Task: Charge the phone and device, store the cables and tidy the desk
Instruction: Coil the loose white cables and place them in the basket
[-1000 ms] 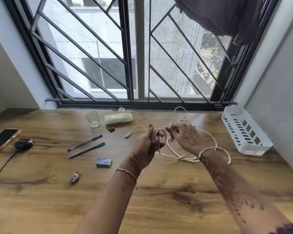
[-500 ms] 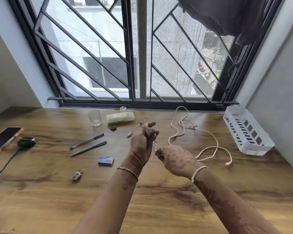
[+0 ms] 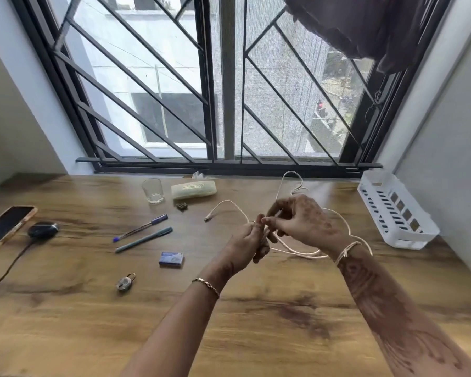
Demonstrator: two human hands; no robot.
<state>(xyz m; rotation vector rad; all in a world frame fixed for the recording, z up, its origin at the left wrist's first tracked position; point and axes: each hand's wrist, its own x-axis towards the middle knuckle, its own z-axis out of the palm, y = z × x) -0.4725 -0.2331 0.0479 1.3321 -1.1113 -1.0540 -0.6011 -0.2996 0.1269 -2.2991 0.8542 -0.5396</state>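
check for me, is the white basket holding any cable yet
No, the white basket by the right wall looks empty, while the white cable is in both hands over the desk.

on the wooden desk (image 3: 65, 322), the phone (image 3: 7, 227) lies far left, the small dark device (image 3: 42, 229) just beside it; two pens (image 3: 142, 232) sit mid-left, the white slotted plastic basket (image 3: 397, 213) far right, a pale cable (image 3: 297, 248) between.

The phone (image 3: 6, 227) is cut off by the left edge.
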